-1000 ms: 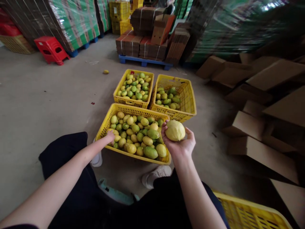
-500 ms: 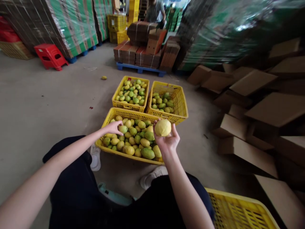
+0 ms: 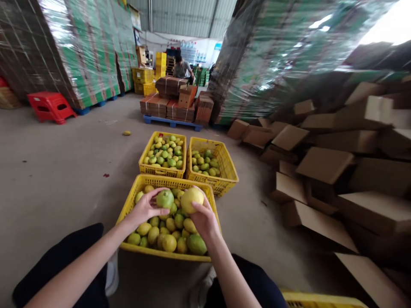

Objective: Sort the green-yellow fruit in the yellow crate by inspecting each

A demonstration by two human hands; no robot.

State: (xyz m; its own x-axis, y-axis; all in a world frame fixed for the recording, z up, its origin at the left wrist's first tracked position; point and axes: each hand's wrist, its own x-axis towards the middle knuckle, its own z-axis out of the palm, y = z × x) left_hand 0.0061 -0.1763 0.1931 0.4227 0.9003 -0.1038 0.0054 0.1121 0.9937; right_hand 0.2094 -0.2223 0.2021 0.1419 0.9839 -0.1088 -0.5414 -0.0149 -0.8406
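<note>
My left hand (image 3: 148, 207) is closed around a green lemon (image 3: 165, 199), its thumb below and fingers along the top. Close beside it, my right hand (image 3: 205, 216) grips a larger pale yellow lemon (image 3: 192, 200). Both fruits are held above the near yellow crate (image 3: 160, 253), which is full of yellow and green lemons (image 3: 169, 243). Part of that fruit is hidden behind my hands and forearms.
Beyond stand two more yellow crates, a left one (image 3: 162, 172) heaped with lemons and a right one (image 3: 228, 171) partly filled. Cardboard boxes (image 3: 324, 164) pile up at right. A red stool (image 3: 51, 107), a stray lemon (image 3: 126, 133), a loaded blue pallet (image 3: 173, 123) and a person (image 3: 183, 70) are farther off.
My left hand has lifted the green lemon from the pile and brought it beside the yellow one. My right hand has turned and moved left with its lemon. The view has tilted upward.
</note>
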